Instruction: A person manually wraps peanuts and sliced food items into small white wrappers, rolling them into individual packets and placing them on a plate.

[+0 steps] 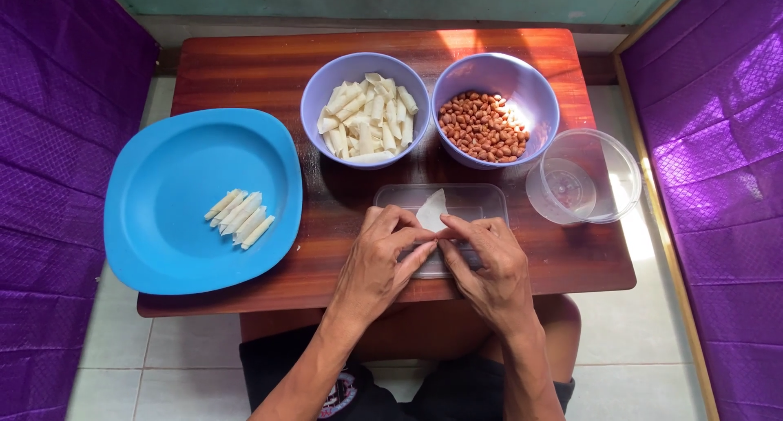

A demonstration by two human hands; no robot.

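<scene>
My left hand (383,258) and my right hand (489,262) meet over a clear rectangular tray (481,201) at the table's near edge. Between their fingertips they pinch a thin white wrapper sheet (431,210), whose pointed end sticks up past the fingers. Part of the sheet is hidden under my fingers. Left of the hands, a blue plate (171,184) carries several rolled white sticks (239,217) side by side.
A purple bowl (314,99) full of rolled white sticks and a purple bowl (538,95) of peanuts stand at the back of the brown wooden table (245,70). A clear round container (583,176) sits at the right. Purple cloth hangs on both sides.
</scene>
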